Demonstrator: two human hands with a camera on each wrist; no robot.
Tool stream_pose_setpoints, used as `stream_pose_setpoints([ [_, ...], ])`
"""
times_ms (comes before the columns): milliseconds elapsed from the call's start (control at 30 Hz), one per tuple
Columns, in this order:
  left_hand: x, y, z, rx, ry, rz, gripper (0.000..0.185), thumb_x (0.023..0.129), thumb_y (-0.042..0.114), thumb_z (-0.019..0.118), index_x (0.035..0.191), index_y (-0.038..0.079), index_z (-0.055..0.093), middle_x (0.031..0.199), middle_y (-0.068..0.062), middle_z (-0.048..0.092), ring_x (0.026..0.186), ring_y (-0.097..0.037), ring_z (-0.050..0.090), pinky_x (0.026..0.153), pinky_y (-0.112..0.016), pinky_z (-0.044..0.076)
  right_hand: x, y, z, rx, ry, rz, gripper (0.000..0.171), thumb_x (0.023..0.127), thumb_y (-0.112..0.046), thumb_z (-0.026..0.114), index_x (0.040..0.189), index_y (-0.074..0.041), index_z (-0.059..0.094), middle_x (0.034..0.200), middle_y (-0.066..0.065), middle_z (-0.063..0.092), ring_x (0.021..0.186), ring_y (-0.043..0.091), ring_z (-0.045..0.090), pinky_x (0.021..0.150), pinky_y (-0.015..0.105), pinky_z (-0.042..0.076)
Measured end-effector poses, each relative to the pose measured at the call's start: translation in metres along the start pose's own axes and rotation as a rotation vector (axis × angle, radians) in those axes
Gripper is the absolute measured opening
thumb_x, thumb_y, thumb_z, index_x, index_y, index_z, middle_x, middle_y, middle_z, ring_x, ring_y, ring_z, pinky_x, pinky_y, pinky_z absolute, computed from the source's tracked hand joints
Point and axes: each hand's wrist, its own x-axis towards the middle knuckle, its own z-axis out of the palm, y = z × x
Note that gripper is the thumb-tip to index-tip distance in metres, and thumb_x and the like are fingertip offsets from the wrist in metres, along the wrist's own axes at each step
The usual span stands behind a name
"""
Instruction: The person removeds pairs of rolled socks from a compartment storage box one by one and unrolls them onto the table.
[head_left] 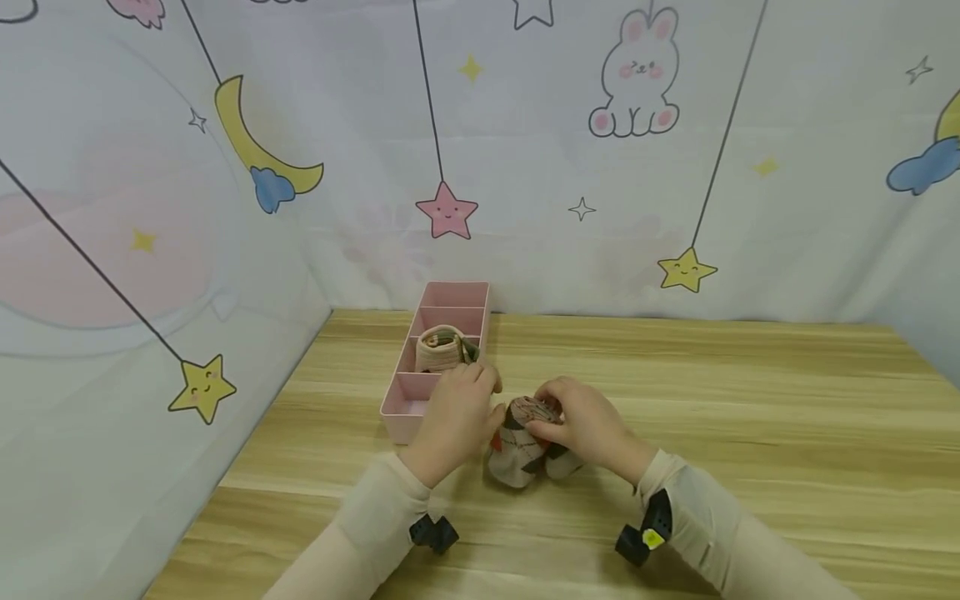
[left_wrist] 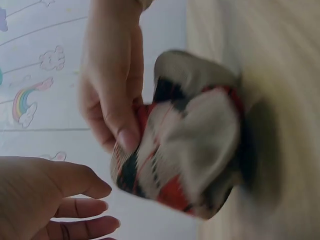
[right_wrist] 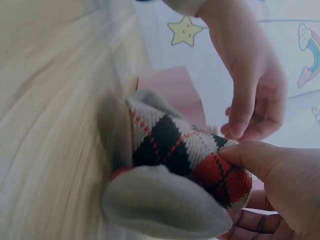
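Grip state: the rolled argyle sock [head_left: 525, 446] is pinched by the right hand [head_left: 592, 429] (thumb over its red cuff) and rests on the bench [head_left: 750, 433]. Nothing is held by the left hand [head_left: 453, 417], fingers relaxed just beside it, near the pink divided tray [head_left: 397, 412].

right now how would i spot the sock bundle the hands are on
On the wooden table, just right of the pink divided tray, the right hand pinches a rolled sock bundle. Unlike the beige roll in the tray, it has red-black diamonds and grey toes.
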Motion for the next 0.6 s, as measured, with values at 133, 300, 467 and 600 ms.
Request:
stream_pose_setpoints([
  [133,-0.006,0.012,0.009,-0.051,0.005,0.014,0.025,0.077,0.024,0.079,0.083,0.012,0.058,0.076,0.001,0.058,0.072,-0.017,0.055,0.067,-0.03,0.042,0.001,0.009,0.0,0.024,-0.007,0.023,0.029,0.086,-0.027,0.071,0.102,-0.004,0.066,0.089,0.004,0.064,0.075,0.01,0.056,0.064,0.025,0.046],
  [300,-0.013,0.023,0.019,-0.058,-0.046,-0.016,0.037,0.074,0.037,0.081,0.086,0.014,0.056,0.081,0.002,0.058,0.075,-0.015,0.054,0.066,-0.027,0.038,0.0,0.015,-0.001,0.018,-0.007,0.034,0.03,0.087,-0.029,0.07,0.104,-0.005,0.067,0.09,0.004,0.065,0.076,0.01,0.057,0.065,0.025,0.047],
  [467,-0.018,0.025,0.027,-0.047,-0.031,-0.022,0.047,0.069,0.043,0.083,0.094,0.013,0.057,0.09,0.0,0.059,0.084,-0.017,0.056,0.076,-0.031,0.043,-0.001,0.02,-0.003,0.018,-0.013,0.035,0.035,0.088,-0.033,0.069,0.107,-0.004,0.066,0.093,0.005,0.066,0.078,0.012,0.059,0.066,0.028,0.049],
  [600,-0.019,0.025,0.034,-0.061,-0.021,0.009,0.046,0.071,0.04,0.083,0.098,0.014,0.057,0.095,0.001,0.06,0.089,-0.018,0.056,0.085,-0.035,0.046,-0.001,0.025,-0.003,-0.006,-0.02,0.055,0.038,0.088,-0.033,0.068,0.111,-0.003,0.065,0.095,0.007,0.067,0.081,0.014,0.061,0.07,0.031,0.051],
])
